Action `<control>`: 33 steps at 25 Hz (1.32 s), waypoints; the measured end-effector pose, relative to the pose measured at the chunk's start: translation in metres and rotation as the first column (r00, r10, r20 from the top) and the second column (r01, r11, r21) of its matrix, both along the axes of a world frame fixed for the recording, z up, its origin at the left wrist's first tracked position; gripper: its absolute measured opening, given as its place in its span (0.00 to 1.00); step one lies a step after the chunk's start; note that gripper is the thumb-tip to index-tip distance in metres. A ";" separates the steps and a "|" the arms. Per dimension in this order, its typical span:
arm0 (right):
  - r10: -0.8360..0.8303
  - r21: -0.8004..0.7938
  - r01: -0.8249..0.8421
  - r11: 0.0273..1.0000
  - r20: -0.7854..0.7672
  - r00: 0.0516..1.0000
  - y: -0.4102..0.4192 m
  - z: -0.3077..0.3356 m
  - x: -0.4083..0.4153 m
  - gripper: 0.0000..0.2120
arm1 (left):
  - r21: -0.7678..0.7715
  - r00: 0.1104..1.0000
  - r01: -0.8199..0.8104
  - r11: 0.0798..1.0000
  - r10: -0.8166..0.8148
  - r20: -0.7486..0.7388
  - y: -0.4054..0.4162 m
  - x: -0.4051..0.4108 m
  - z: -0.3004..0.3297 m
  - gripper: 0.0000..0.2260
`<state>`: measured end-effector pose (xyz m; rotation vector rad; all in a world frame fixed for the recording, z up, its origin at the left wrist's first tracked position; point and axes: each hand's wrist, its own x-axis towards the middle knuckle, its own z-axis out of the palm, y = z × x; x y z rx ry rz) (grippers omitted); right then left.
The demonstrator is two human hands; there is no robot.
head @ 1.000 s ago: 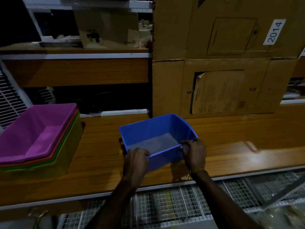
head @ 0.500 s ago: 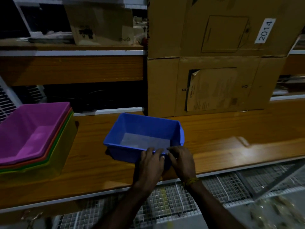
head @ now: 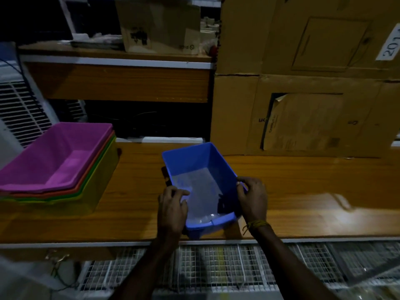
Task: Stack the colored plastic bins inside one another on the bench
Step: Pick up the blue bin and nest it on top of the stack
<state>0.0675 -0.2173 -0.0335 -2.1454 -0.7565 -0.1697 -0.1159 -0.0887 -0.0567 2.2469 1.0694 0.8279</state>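
Gripping: blue bin [head: 195, 167], my left hand [head: 173, 207] on its left rim, right hand [head: 252, 198] on its right rim
Bin: on bench [head: 303, 187]
Stack [head: 56, 167]: left, well apart

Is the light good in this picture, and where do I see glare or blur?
Head view: dim overall; glare on the bench at right and on the floor of the blue bin; the lower corners are blurred; wide-angle bending tilts the cardboard boxes.
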 end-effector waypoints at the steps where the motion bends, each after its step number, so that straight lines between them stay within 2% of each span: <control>1: -0.001 -0.065 -0.002 0.998 -0.045 0.999 0.005 0.000 0.007 0.10 | -0.022 0.998 -0.043 0.999 0.044 0.036 0.003 -0.001 0.002 0.14; 3: 0.089 -0.092 -0.108 0.990 -0.189 0.978 0.016 -0.001 0.020 0.12 | -0.082 0.992 -0.079 0.993 0.087 0.096 0.007 0.000 0.006 0.15; 6: 0.207 -0.007 -0.228 0.974 -0.394 0.896 0.026 -0.001 0.034 0.13 | -0.186 0.974 -0.176 0.967 0.199 0.110 0.010 0.008 0.014 0.12; 10: 0.249 0.083 -0.236 0.968 -0.435 0.866 0.037 0.007 0.050 0.12 | -0.421 0.904 -0.256 0.870 0.370 0.215 0.013 0.024 0.041 0.09; 13: 0.277 0.181 -0.218 0.959 -0.441 0.853 0.050 0.030 0.066 0.11 | -0.496 0.852 -0.243 0.834 0.428 0.303 0.028 0.035 0.070 0.07; 15: 0.285 0.201 -0.216 0.955 -0.436 0.854 0.060 0.047 0.076 0.13 | -0.485 0.847 -0.233 0.843 0.421 0.325 0.042 0.043 0.086 0.06; 19: 0.323 0.179 -0.270 0.946 -0.458 0.828 0.079 0.066 0.089 0.14 | -0.449 0.900 -0.249 0.858 0.377 0.219 0.066 0.053 0.106 0.13; 24: 0.306 0.142 -0.271 0.952 -0.456 0.836 0.081 0.052 0.068 0.13 | -0.513 0.936 -0.237 0.825 0.336 0.108 0.075 0.054 0.087 0.22; 29: 0.268 0.185 -0.207 0.961 -0.424 0.865 0.078 0.030 0.031 0.12 | -0.323 0.909 -0.382 0.866 0.415 0.037 0.057 0.051 0.064 0.12; 33: 0.246 0.194 -0.176 0.965 -0.447 0.860 0.084 0.029 0.008 0.11 | -0.222 0.928 -0.362 0.905 0.372 0.004 0.068 0.039 0.060 0.11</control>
